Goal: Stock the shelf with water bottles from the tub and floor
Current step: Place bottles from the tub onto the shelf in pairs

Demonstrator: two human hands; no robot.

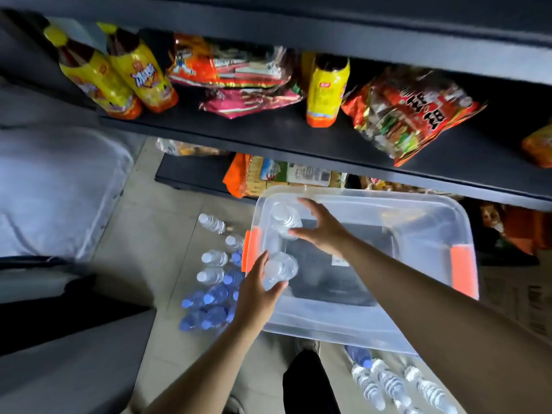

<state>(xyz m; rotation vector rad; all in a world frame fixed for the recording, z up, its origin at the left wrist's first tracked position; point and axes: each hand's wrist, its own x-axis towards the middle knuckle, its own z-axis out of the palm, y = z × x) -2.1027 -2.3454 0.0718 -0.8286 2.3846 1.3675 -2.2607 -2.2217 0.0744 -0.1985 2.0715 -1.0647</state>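
Note:
A clear plastic tub (418, 222) with orange latches sits on the floor below the dark shelf (298, 135). Two clear water bottles stand at its left end. My left hand (257, 291) grips the nearer bottle (280, 268), fingers and thumb curled round it. My right hand (324, 230) reaches over the farther bottle (283, 218) with fingers spread, thumb against it, without closing round it. Several more bottles (213, 282) with white and blue caps stand on the floor left of the tub, and several lie on the floor (388, 380) at the tub's near right corner.
The dark shelf carries yellow drink bottles (327, 88) and snack packs (409, 112), with bare board between them. A lower shelf (280, 174) behind the tub holds more packs. A grey padded surface (53, 186) lies to the left. My dark shoe (307, 380) is near the tub.

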